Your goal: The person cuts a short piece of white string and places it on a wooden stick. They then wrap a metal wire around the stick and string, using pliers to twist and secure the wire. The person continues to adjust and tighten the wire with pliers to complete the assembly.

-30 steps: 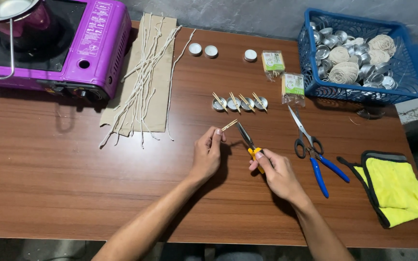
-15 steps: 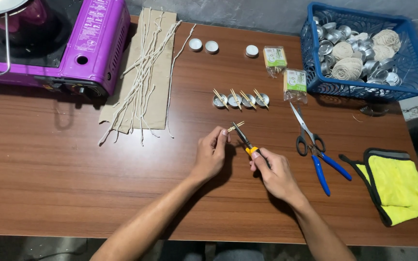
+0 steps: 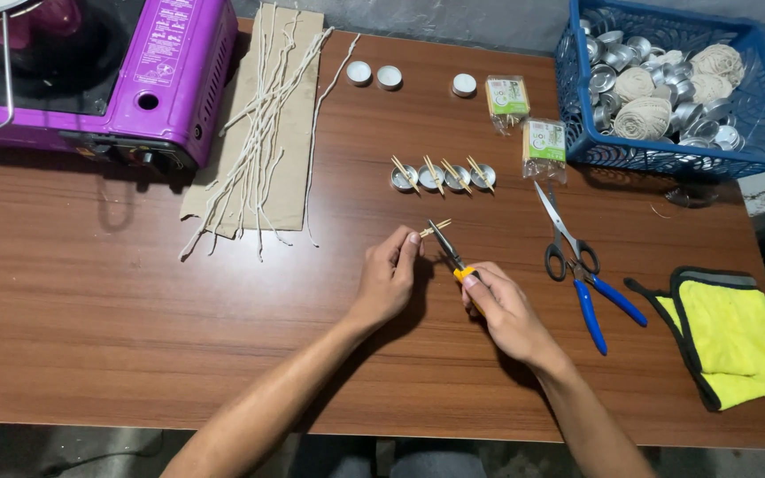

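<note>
Both hands are working dead centre of the brown wood-grain table [image 3: 90, 327]. The left hand [image 3: 389, 279] pinches a short pale wooden stick [image 3: 436, 229] between fingertips, and the right hand [image 3: 502, 305] is clenched around the yellow grip of a small pair of dark-bladed cutters [image 3: 446, 248], whose blades close on that stick (can't tell if they've bitten through or are just touching).

At 12 o'clock from the hands, close by, sits a row of four small round metal cups with sticks laid across them [image 3: 443, 175]. At 3 o'clock, just beside the right hand, lie blue-handled steel scissors [image 3: 568, 243], and further out a yellow cloth with black trim [image 3: 737, 336] nearly reaches the right table edge. At 1 to 2 o'clock a blue plastic mesh basket of metal cups and twine balls [image 3: 577, 106] hugs the far right corner, with two small clear packets [image 3: 524, 115] beside it.

At 10 to 11 o'clock there's a brown cardboard sheet with white wick strings [image 3: 267, 133], and past that a purple portable gas stove [image 3: 179, 80] on the far left edge. Three white tealights [image 3: 390, 77] sit near the far edge.

Open room is mostly at 9 o'clock and along the near edge, bare wood both ways
</note>
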